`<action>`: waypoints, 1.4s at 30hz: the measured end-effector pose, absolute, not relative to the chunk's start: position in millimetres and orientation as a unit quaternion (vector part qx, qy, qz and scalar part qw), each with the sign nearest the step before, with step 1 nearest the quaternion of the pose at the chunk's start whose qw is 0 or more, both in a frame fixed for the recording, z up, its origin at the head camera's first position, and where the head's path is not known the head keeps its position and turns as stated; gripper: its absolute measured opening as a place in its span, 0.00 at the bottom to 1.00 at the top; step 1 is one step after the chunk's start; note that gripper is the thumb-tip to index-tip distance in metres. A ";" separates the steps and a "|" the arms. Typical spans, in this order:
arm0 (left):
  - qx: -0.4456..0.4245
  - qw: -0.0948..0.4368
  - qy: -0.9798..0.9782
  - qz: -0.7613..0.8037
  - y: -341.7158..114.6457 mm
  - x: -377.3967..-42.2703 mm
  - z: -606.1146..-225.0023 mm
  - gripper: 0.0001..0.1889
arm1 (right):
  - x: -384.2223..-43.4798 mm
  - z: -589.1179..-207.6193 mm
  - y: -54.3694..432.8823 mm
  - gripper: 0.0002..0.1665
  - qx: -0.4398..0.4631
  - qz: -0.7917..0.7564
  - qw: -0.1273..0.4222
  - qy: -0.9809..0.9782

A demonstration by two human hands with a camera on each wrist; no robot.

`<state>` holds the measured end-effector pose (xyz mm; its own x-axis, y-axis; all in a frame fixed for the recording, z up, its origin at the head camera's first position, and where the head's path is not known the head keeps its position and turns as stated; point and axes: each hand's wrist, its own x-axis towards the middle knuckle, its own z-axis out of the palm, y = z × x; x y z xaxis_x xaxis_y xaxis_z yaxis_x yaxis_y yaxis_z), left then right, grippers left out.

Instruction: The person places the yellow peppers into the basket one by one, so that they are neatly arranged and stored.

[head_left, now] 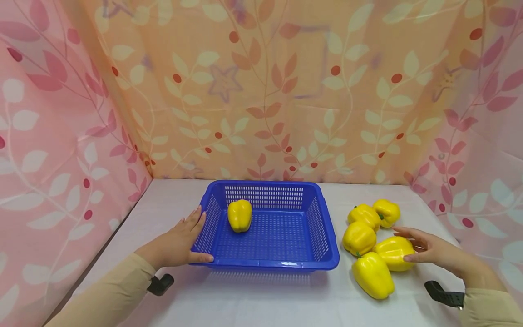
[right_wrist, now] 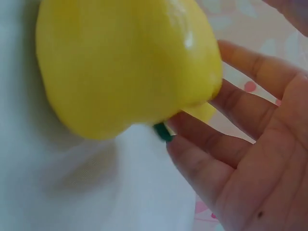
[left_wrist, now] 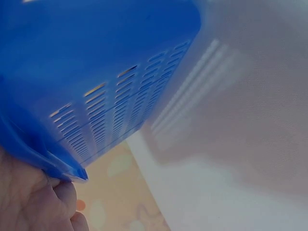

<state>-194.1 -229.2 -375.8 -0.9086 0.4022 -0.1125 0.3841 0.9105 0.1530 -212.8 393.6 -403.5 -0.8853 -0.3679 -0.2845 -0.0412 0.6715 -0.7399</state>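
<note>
A blue slotted plastic basket stands on the table with one yellow bell pepper inside, near its left wall. My left hand rests on the basket's left rim, fingers straight and thumb along the front rim. On the right, my right hand is at the outer side of a yellow bell pepper. Its fingers are extended and spread. In the right wrist view the fingers lie along the side of the pepper, close to its green stem.
Several more yellow bell peppers lie clustered on the white-covered table, right of the basket. Floral cloth hangs behind the table and along both sides. A black wrist mount sits below the right hand.
</note>
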 end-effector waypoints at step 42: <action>0.209 0.057 0.974 0.062 -229.6 -193.7 -377.6 0.63 | -210.4 -440.9 398.7 0.46 -0.076 -0.395 0.177 0.898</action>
<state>-193.7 -229.6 -377.6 -0.9058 0.4151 -0.0850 0.4008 0.9045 0.1456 -210.4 398.7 -440.9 -0.9256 -0.2772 -0.2578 0.0027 0.6762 -0.7367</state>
